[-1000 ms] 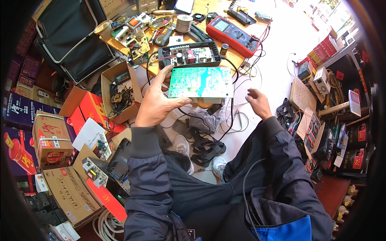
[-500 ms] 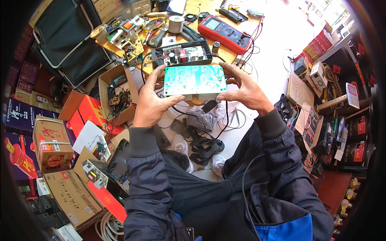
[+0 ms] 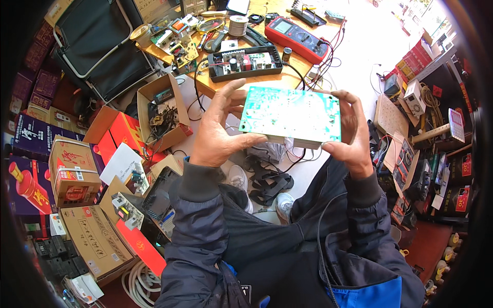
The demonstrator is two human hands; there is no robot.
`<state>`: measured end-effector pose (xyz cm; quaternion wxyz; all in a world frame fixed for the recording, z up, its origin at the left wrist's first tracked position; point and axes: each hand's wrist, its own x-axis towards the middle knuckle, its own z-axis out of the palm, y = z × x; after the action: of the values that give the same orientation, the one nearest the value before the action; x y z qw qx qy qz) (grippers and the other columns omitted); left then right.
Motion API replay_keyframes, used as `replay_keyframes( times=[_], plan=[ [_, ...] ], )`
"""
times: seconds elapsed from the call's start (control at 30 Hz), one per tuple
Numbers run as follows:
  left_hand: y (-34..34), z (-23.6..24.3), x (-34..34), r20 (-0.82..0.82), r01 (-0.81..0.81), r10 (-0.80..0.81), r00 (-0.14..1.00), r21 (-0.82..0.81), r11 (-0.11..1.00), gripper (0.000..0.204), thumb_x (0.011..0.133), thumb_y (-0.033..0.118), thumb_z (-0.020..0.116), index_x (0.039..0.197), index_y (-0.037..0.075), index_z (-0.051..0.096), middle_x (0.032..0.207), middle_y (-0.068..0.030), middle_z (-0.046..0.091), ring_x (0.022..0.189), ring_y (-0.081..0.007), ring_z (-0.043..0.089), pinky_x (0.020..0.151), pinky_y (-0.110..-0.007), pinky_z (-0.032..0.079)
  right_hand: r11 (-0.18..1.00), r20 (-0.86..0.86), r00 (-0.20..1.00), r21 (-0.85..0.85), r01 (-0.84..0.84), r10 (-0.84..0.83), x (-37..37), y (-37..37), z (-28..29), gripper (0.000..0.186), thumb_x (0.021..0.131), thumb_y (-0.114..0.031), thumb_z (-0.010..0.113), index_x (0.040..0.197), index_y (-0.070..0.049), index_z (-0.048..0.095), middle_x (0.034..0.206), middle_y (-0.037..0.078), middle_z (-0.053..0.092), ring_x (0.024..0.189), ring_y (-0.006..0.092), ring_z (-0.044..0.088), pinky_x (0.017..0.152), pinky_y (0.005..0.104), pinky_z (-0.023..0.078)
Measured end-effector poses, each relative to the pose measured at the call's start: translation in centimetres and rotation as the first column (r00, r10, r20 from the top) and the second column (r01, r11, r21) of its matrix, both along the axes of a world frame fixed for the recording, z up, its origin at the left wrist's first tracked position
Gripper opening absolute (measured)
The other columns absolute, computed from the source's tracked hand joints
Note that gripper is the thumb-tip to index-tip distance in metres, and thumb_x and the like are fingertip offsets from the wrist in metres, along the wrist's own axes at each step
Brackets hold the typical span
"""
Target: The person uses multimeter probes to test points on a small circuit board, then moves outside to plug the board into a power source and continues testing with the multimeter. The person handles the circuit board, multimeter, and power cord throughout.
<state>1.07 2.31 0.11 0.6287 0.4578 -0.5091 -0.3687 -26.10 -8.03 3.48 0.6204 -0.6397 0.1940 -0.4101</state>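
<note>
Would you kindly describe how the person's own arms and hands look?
The arms are covered by dark navy, creased, slightly shiny sleeves, gathered into dark grey, close-fitting cuffs. The left hand and right hand are ungloved.

Yellow-brown wooden table (image 3: 302,65) just beyond the grip, black chair (image 3: 97,38) with silvery tubular metal frame (image 3: 105,58) farther left, whitish floor (image 3: 357,77) below and to the right, daylight glare (image 3: 367,31) farther beyond, reddish-brown flat surface (image 3: 429,246) nearer right.
</note>
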Motion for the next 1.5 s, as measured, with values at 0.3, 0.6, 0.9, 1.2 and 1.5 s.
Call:
replay_keyframes(
  times=[0.3,0.6,0.9,1.2,1.5],
  plan=[
    [0.4,-0.5,-3.3,-0.291,0.260,-0.195,0.937,0.203,0.944,0.105,0.075,0.026,0.095,0.158,-0.001,0.037,0.146,-0.0194,0.055,0.133,-0.0262,0.057,0.112,-0.038,0.045,0.964,-0.002,0.982,0.192,0.184,-0.187,-3.1,1.6,-0.2,0.090,0.078,-0.033,0.088,0.142,0.008,0.040,0.135,0.024,0.062,0.121,0.0265,0.065,0.108,0.0375,0.050],
    [-0.3,-2.7,-4.6,-0.334,0.598,-0.497,0.801,0.396,0.697,0.095,0.081,0.041,0.085,0.153,-0.006,0.046,0.141,-0.0188,0.062,0.130,-0.0258,0.059,0.113,-0.038,0.043,0.890,-0.325,0.917,0.311,0.334,-0.231,-4.4,0.6,-2.0,0.056,0.089,-0.047,0.078,0.119,-0.001,0.065,0.106,0.005,0.066,0.093,0.0138,0.062,0.087,0.0297,0.048],
    [0.3,-4.6,-4.5,-0.473,0.671,-0.503,0.724,0.309,0.674,0.071,0.085,0.044,0.078,0.131,-0.010,0.065,0.123,-0.0187,0.072,0.106,-0.0249,0.072,0.095,-0.036,0.057,0.985,-0.359,0.933,0.151,0.088,-0.028,-2.2,0.0,-1.4,0.071,0.095,-0.064,0.067,0.132,-0.004,0.065,0.122,0.009,0.069,0.108,0.0149,0.067,0.100,0.0322,0.049],
    [2.6,-4.9,-3.1,-0.679,0.594,-0.463,0.569,-0.050,0.803,0.112,0.083,0.067,0.074,0.155,-0.010,0.036,0.143,-0.0358,0.051,0.114,-0.0447,0.066,0.087,-0.055,0.064,0.956,-0.234,0.970,0.262,0.133,-0.071,-4.8,0.2,-9.8,0.084,0.091,-0.043,0.078,0.156,-0.001,0.045,0.148,0.022,0.057,0.134,0.0307,0.057,0.117,0.0445,0.041],
    [4.1,-3.5,-1.5,-0.727,0.503,-0.498,0.472,-0.242,0.830,0.134,0.070,0.080,0.081,0.159,-0.007,0.031,0.144,-0.0377,0.050,0.107,-0.0456,0.064,0.080,-0.054,0.060,0.861,-0.504,0.737,0.465,-0.209,0.451,-1.9,4.2,-15.6,0.089,0.082,-0.027,0.088,0.155,0.000,0.045,0.126,0.016,0.071,0.114,0.0254,0.067,0.103,0.0391,0.050]
  ],
)
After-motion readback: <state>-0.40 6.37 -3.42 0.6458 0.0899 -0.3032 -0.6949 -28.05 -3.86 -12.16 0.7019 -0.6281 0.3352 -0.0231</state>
